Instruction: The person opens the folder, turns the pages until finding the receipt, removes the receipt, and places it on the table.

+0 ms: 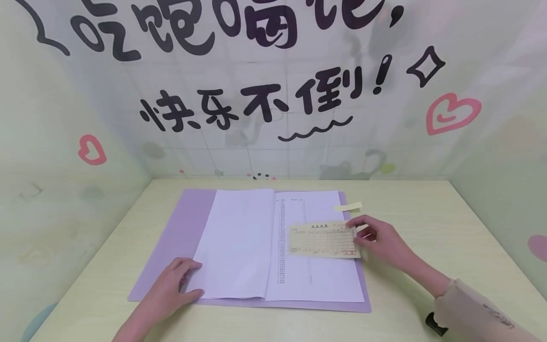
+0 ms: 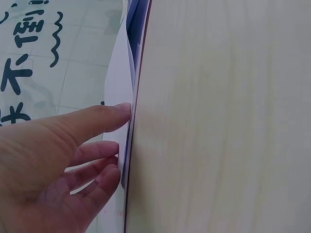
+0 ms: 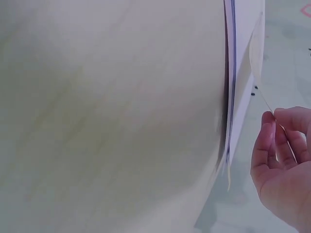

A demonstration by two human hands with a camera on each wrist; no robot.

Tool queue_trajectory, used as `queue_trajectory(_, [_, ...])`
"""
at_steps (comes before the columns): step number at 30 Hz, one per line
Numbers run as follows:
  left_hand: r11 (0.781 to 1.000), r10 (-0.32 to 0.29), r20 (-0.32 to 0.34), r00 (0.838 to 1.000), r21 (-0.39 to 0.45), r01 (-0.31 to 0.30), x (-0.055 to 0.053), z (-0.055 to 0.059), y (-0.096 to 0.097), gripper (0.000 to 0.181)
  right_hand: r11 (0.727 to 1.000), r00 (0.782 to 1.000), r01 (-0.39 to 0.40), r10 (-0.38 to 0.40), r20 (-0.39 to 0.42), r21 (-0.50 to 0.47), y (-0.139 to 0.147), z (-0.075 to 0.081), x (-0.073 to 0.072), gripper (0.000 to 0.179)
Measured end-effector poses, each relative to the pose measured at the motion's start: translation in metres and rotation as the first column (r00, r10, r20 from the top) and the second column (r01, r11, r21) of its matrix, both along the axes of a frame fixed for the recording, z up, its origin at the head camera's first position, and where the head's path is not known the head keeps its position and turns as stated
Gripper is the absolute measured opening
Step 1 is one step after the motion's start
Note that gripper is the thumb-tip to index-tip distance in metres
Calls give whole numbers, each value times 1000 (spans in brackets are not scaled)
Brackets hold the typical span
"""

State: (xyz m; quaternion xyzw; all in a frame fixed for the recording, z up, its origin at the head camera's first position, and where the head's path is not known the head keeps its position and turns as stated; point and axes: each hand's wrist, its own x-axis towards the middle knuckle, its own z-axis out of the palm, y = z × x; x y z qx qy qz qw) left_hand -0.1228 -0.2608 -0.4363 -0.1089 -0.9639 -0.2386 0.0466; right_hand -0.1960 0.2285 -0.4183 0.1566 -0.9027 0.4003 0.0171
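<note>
A purple folder (image 1: 184, 223) lies open on the table with white pages in it. The left page (image 1: 237, 237) is blank, and the right page (image 1: 329, 285) carries a printed column of text. My right hand (image 1: 386, 244) pinches the right end of a cream printed form slip (image 1: 322, 241) between thumb and fingers, over the right page. In the right wrist view, the slip (image 3: 255, 56) bends away from the fingertips. My left hand (image 1: 171, 287) rests at the lower left of the blank page, fingers loosely bent and thumb apart, touching the paper's edge in the left wrist view.
A pale yellow sticky tab (image 1: 349, 207) juts out from the right page's upper edge. Light wood tabletop (image 1: 427, 228) surrounds the folder. Behind stands a wall sheet (image 1: 256, 152) with black lettering and pink hearts. A dark band (image 1: 436, 324) shows by the right sleeve.
</note>
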Motion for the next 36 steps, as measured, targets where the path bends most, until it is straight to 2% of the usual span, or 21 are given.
queue_trajectory(8, [1000, 2, 8, 1000, 0, -2, 0, 1, 0, 53, 1000, 997, 3, -3, -82, 1, 26, 9, -4, 29])
queue_trajectory(21, [1000, 2, 14, 1000, 8, -2, 1, 2, 1, 52, 999, 986, 52, -53, -157, -11, 65, 11, -7, 31])
queue_trajectory(30, [1000, 15, 32, 999, 0, -15, 1, 2, 1, 53, 994, 981, 107, -105, -162, 6, 87, 10, -8, 31])
queue_trajectory(36, [1000, 14, 34, 999, 2, -14, 1, 2, 1, 53, 990, 979, 141, -137, -151, 19, 106, 5, -9, 34])
